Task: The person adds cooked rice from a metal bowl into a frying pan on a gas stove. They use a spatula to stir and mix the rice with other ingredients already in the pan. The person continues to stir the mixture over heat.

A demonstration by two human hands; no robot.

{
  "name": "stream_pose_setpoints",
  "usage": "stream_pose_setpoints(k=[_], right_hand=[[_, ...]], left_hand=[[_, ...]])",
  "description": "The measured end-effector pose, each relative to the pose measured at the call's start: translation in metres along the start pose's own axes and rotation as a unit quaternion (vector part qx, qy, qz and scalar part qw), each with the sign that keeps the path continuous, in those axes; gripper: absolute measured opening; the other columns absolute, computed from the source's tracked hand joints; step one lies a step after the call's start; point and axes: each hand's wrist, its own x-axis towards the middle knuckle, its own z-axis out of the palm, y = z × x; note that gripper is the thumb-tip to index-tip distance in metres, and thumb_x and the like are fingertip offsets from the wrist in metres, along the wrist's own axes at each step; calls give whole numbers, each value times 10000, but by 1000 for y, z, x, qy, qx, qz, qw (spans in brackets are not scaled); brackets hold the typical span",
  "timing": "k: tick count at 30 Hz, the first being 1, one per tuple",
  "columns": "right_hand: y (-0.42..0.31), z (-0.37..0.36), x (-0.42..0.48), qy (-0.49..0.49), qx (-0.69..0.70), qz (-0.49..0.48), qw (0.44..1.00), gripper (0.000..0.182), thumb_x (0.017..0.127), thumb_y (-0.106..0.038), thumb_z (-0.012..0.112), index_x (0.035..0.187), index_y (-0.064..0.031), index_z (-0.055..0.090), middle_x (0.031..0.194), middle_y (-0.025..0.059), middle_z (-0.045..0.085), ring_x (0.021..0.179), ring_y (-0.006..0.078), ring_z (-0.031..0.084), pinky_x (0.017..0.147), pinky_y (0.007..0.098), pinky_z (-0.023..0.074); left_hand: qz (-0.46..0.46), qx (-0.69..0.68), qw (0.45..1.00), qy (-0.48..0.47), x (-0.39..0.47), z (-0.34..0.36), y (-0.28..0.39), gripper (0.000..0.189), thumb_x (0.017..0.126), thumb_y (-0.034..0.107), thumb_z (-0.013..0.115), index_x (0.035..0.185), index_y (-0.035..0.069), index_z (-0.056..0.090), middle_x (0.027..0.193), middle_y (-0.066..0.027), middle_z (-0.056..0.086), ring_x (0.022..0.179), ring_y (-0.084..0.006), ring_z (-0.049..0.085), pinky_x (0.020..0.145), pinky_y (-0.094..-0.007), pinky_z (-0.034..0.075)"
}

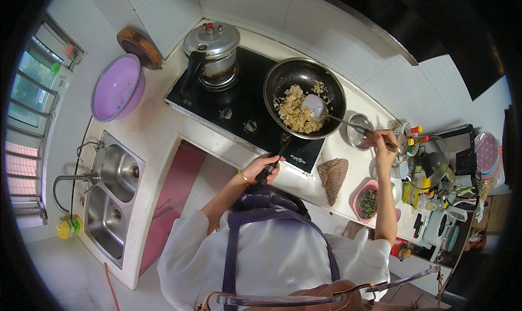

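A dark wok (304,99) stands on the right burner of the black gas hob (240,111), tilted slightly in view. My left hand (265,169) is closed around the wok's black handle (267,173), near the hob's front edge. Fried rice (299,114) lies in the wok, with some grains up its far wall. With my right hand (382,143) I hold a metal spatula (352,125) by its wooden-ended handle; its broad blade rests in the rice. A metal bowl (360,132) sits right of the wok, below the spatula's shaft.
A pressure cooker (214,58) occupies the left burner. A purple basin (118,87), a round wooden board (139,49) and a double sink (118,188) are at the left. A brown cloth (333,180), a pink dish of greens (367,201) and a glass lid (428,162) are at the right.
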Motion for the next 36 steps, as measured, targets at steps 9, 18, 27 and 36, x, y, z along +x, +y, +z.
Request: stream_pose_setpoints(k=[9,18,27,36], right_hand=[[-24,-9,24,-10,-33,11,999,120,867,-81,570,804,19,543,725,80,636,641,147,643,616,236,493],[-32,-24,75,-117,-99,77,985,122,849,-98,540,807,16,528,729,100,624,659,147,631,553,265,531],[26,30,67,24,115,186,976,166,861,-133,487,888,30,504,751,230,627,591,276,656,514,336,554],[-55,-4,85,-27,-59,113,991,143,865,-137,495,815,-6,523,757,194,650,594,240,659,514,282,543]], left_hand=[[2,11,1000,-6,1,3,4,331,972,306,385,1135,26,450,617,-15,445,424,-125,438,397,-268,365],[-6,-9,1000,-13,4,-2,1,320,967,300,398,1144,39,455,637,-18,449,424,-124,439,399,-270,374],[8,2,1000,-19,4,1,1,321,971,295,390,1155,40,448,648,-21,453,443,-119,450,405,-265,385],[13,-15,1000,-18,2,4,0,305,969,296,400,1131,44,457,640,-27,467,434,-120,447,402,-272,384]])
